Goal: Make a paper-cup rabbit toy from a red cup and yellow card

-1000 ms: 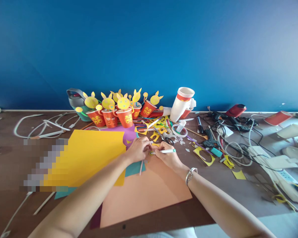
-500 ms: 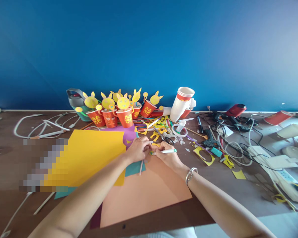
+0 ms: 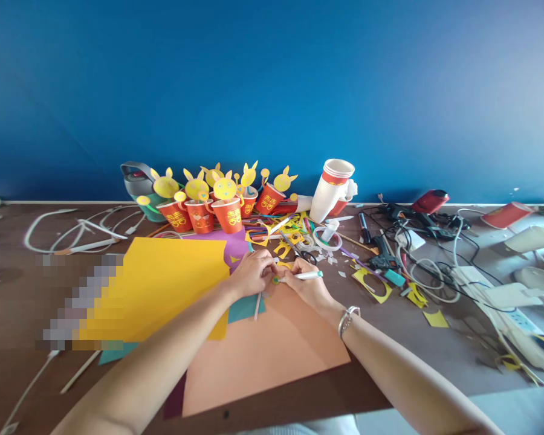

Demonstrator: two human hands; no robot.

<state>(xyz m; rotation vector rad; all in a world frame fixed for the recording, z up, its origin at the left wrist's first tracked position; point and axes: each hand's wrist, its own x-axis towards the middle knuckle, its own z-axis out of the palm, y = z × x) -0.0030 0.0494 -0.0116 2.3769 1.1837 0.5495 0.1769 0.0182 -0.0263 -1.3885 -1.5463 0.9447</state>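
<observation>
My left hand (image 3: 251,273) is closed, its fingers pressing a small yellow paper piece (image 3: 275,280) and a thin white straw (image 3: 257,305) onto the orange paper sheet (image 3: 263,356). My right hand (image 3: 304,284) is closed around a white pen with a teal cap (image 3: 309,275), its tip resting on the small yellow piece. A silver bracelet (image 3: 348,316) circles my right wrist. Both hands meet over the far edge of the orange sheet.
A large yellow sheet (image 3: 158,284) lies left of my hands. Red paper cups with yellow rabbit cut-outs (image 3: 208,202) stand at the back, beside a stack of cups (image 3: 332,188). Scissors (image 3: 299,249), paper scraps, a glue gun (image 3: 383,257) and tangled cables (image 3: 435,266) crowd the right.
The pen has shifted very slightly in my right hand; both hands stay over the small yellow piece.
</observation>
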